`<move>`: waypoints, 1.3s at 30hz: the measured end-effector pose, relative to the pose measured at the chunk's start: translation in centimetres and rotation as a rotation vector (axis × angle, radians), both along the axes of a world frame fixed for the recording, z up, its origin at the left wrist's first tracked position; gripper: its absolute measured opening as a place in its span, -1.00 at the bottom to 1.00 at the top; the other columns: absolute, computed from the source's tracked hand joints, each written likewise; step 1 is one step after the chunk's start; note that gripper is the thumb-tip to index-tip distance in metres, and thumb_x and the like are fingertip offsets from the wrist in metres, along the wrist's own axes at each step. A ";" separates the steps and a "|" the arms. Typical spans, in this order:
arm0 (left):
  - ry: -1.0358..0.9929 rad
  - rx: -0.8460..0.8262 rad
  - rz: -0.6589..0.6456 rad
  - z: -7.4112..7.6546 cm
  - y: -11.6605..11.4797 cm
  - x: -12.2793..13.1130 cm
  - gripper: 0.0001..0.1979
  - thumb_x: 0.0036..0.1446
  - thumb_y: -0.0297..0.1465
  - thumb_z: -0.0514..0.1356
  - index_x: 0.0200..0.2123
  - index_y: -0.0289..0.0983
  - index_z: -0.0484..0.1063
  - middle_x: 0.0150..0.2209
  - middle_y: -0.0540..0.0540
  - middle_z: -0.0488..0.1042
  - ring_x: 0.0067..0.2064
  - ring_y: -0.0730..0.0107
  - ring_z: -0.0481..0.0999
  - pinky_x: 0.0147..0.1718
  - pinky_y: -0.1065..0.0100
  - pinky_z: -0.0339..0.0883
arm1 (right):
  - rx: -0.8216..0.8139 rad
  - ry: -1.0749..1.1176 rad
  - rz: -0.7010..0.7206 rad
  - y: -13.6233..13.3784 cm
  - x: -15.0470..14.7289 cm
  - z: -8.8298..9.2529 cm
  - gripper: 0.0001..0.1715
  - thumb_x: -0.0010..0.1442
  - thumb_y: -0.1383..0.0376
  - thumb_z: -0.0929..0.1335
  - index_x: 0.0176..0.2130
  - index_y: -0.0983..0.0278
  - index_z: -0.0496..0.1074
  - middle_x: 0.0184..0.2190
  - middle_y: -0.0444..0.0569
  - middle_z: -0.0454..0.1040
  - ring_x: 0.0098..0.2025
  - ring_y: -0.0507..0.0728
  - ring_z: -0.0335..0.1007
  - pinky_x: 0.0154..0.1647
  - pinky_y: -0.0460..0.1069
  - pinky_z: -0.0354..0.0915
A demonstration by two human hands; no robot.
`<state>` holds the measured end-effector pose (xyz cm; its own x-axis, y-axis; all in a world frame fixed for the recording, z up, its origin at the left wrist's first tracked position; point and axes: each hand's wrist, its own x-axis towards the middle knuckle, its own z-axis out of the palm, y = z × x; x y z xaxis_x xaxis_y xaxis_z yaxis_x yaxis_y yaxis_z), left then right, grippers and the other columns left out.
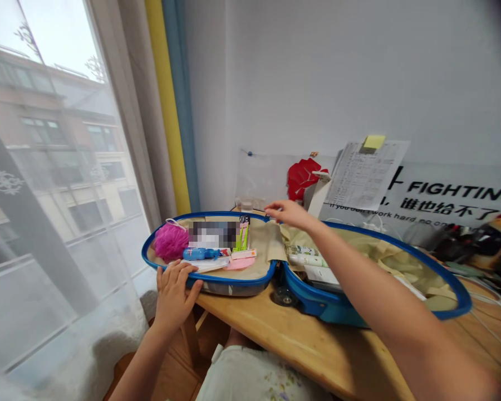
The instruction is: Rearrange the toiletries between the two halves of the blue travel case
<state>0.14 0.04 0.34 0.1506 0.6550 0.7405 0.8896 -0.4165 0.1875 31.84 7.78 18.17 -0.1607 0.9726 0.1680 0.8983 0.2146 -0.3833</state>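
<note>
An opened blue-rimmed suitcase (237, 284) lies on a wooden table, its two halves side by side. My left hand (177, 289) holds the near rim of the left half, fingers over the edge and thumb against the outer wall. Inside that half are a magenta bath puff (171, 241), a blue bottle (200, 254), a green-and-pink pack (242, 234), a small white box (244, 254) and a blurred-out item (212, 235). Above the hinge, my right hand (290, 214) reaches leftward, fingers loosely stretched, with nothing visible in it. Below my right forearm lies a pale bottle (307, 260) in the right half.
The wooden table (254, 317) has its near edge before my lap. Past the suitcase, white cables (484, 289) and assorted items (459, 239) crowd the right side. Papers (365, 175) and a red decoration (304, 177) stand by the wall. Sheer curtains (67, 223) hang at left.
</note>
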 end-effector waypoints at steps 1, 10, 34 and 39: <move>-0.004 -0.005 0.000 0.0 0.0 0.0 -0.72 0.20 -0.25 0.00 -0.12 -0.23 0.38 -0.04 -0.19 0.42 0.11 0.05 0.24 0.19 -0.12 -0.18 | 0.001 0.049 -0.052 0.2 1.6 0.5 -0.56 0.22 0.14 0.23 0.01 0.30 0.39 -0.16 0.02 0.52 -0.36 0.00 0.45 -0.34 -0.13 0.30; 0.000 -0.002 0.004 0.2 -0.2 0.2 -0.72 0.21 -0.25 -0.01 -0.12 -0.23 0.37 -0.05 -0.19 0.41 0.10 0.06 0.25 0.19 -0.12 -0.17 | -0.371 -0.417 -0.072 0.4 11.9 -4.7 -0.61 -0.15 0.34 0.42 -0.22 0.29 0.53 -0.20 0.04 0.54 -0.10 0.21 0.44 -0.10 0.00 0.28; -0.017 -0.021 -0.005 0.2 -0.2 0.1 -0.71 0.20 -0.24 0.00 -0.12 -0.24 0.38 -0.04 -0.20 0.41 0.11 0.05 0.24 0.19 -0.12 -0.18 | -0.647 -0.500 -0.029 -7.1 13.9 -5.7 -0.27 -0.30 0.32 0.43 -0.04 0.27 0.43 -0.09 0.11 0.48 -0.07 0.30 0.42 -0.07 0.09 0.28; -0.034 -0.030 -0.006 0.4 -0.3 0.2 -0.72 0.20 -0.25 0.02 -0.12 -0.23 0.38 -0.04 -0.19 0.41 0.12 0.06 0.24 0.20 -0.12 -0.19 | -0.544 -0.565 -0.039 -9.2 13.8 -6.5 -0.24 -0.28 0.43 0.35 0.01 0.32 0.40 -0.04 0.19 0.43 -0.02 0.31 0.37 -0.02 0.10 0.26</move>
